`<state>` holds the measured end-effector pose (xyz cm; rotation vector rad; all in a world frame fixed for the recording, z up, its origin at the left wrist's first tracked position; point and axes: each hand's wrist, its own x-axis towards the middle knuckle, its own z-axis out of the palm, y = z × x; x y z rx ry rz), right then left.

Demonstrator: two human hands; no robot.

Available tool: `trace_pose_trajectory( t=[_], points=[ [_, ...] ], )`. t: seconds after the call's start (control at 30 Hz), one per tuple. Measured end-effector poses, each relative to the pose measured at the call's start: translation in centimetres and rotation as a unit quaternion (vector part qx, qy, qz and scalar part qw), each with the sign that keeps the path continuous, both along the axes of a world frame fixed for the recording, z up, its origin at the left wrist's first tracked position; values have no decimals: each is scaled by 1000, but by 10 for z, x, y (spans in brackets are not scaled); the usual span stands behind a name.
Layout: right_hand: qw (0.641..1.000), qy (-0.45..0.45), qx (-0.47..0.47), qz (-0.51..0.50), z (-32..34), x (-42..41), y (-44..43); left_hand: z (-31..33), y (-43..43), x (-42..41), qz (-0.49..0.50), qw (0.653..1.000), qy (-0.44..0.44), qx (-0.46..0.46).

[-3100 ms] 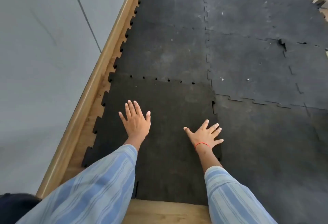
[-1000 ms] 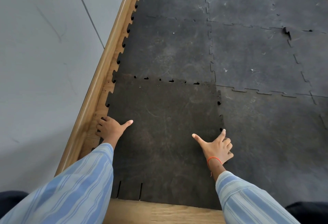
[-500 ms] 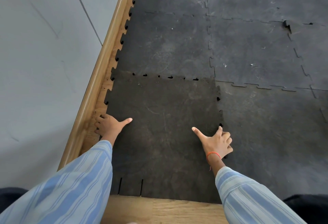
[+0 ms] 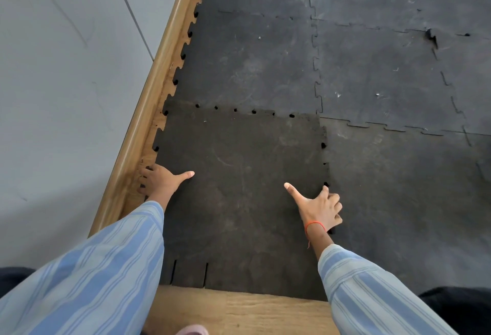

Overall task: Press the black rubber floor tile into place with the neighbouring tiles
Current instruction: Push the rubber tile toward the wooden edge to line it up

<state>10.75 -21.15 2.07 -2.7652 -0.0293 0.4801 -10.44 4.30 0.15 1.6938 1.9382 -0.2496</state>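
Observation:
The black rubber floor tile point(image 4: 239, 188) lies flat in the near middle, next to the wall. Small dark gaps point(image 4: 235, 109) show along its far seam with the neighbouring tile point(image 4: 252, 63), and a few more along its right seam. My left hand point(image 4: 160, 182) is at the tile's left edge, thumb on top and fingers curled over the edge by the skirting. My right hand point(image 4: 320, 208) is at the right edge, thumb stretched over the tile and fingers bent down into the seam with the right-hand tile point(image 4: 411, 202).
A wooden skirting board point(image 4: 148, 111) and a grey wall point(image 4: 66, 95) run along the left. Bare wooden floor point(image 4: 239, 310) shows at the near edge. Interlocked black tiles point(image 4: 385, 69) cover the floor ahead and to the right; one seam gapes at far right point(image 4: 431, 37).
Three seconds ago both hands lay flat with spread fingers on top of the tile; they have since moved out to its left and right edges. Over the last second they have barely moved.

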Motion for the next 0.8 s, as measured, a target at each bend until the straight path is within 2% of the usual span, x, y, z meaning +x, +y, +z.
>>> trace_pose_trajectory(
  t=[0.3,0.4,0.47,0.6,0.8],
  points=[
    [1000,-6,-23,7,-4,3,2,-6,2,4,-23,999,30,-13],
    [998,-44,-40,27,-5,1,7,-8,-7,16,-35,998,48,-20],
    [995,-55,-43,73,-9,-2,12,-10,-16,30,-66,996,55,-26],
    [983,-4,-46,178,-20,-2,16,-13,-37,57,-180,983,43,-19],
    [968,40,-92,232,-27,13,8,-18,-69,91,-303,953,23,21]
  ],
)
